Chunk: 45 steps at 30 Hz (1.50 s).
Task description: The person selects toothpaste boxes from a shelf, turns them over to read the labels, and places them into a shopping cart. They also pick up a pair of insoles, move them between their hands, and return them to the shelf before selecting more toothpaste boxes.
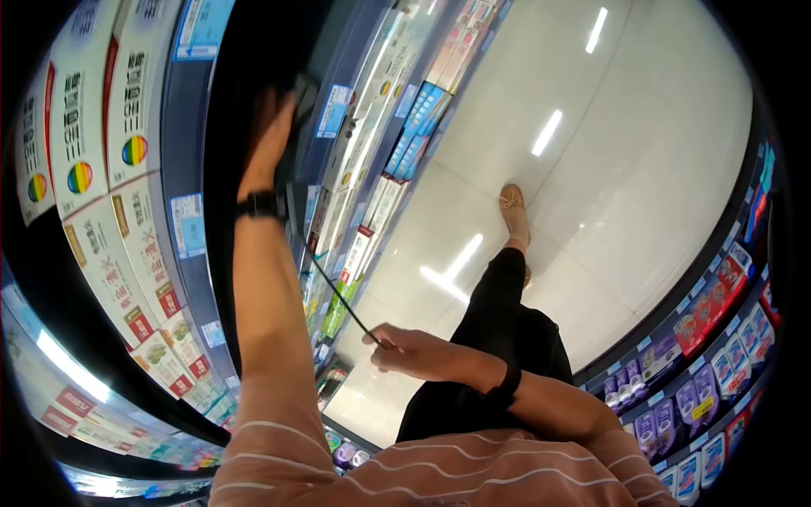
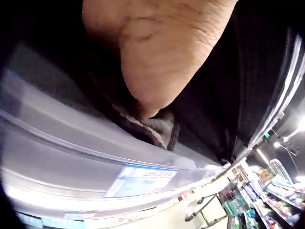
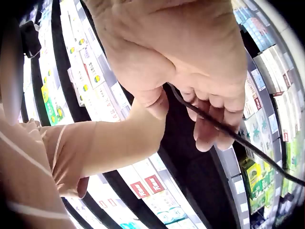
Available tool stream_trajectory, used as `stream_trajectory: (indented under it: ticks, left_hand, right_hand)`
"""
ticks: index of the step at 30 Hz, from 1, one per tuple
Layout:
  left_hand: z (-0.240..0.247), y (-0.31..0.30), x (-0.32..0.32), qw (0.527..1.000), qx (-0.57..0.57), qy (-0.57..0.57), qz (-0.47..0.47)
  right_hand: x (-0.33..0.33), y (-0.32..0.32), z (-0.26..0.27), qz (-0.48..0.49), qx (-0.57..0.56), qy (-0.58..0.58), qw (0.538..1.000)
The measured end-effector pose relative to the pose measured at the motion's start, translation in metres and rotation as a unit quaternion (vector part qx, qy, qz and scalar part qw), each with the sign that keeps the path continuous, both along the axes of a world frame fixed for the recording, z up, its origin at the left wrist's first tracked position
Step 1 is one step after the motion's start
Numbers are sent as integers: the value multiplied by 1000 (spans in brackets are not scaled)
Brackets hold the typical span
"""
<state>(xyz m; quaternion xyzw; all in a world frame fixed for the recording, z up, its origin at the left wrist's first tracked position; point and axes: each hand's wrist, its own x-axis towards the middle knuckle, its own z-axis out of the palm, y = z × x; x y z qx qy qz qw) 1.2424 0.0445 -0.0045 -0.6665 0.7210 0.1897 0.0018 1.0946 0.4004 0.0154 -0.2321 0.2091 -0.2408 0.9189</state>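
My left hand (image 1: 272, 135) reaches into a dark shelf gap, with a dark band on its wrist. Close up in the left wrist view, the hand (image 2: 157, 52) grips a bunched dark grey cloth (image 2: 164, 126) at the shelf's edge; its other fingers are hidden. A thin black cord (image 1: 338, 291) slants down from beside the left wrist to my right hand (image 1: 414, 351), which pinches its end. The right wrist view shows that hand (image 3: 176, 62) palm side on, fingers curled, with the cord (image 3: 252, 148) passing across them.
Boxed goods (image 1: 84, 144) line shelves on the left, with blue price labels (image 1: 187, 224) on the edges. More low shelves with purple packs (image 1: 655, 427) curve along the right. A pale tiled floor (image 1: 591, 186) lies between, where a leg and a tan shoe (image 1: 513, 211) show.
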Motion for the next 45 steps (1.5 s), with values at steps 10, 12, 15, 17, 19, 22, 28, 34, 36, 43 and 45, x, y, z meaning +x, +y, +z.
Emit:
stream_trajectory:
  ticks: [10,12,15,17,19,22,28,34,36,43,45]
  left_hand:
    - [-56,11,220,985,-143,-97,22]
    - [-66,59,286,981,-134,-104,93]
    - [22,160,185,969,-48,-168,173]
    - [14,161,167,980,-2,-81,181]
    - [1,147,158,979,47,4,196]
    - [5,125,67,994,17,98,43]
    - [-5,131,66,994,-61,88,-5]
    - [23,249,232,988,-5,43,150]
    - [41,284,256,977,-2,-14,212]
    - [7,197,260,990,68,43,114]
    - [6,170,233,998,34,56,5]
  right_hand:
    - [49,40,9,-2,-9,-42,999]
    - [44,53,17,33,-10,-31,999]
    - [36,84,27,57,-7,-4,998]
    - [46,113,20,54,-18,24,998]
    - [52,138,19,-1,6,20,1000]
    - [56,155,25,-6,37,9,999]
    - [80,170,35,-40,48,0,998]
    - [116,192,37,13,-4,-33,999]
    - [124,197,42,48,-6,-29,998]
    - [178,198,21,0,-25,13,1000]
    - [202,199,8,-50,-8,-2,999]
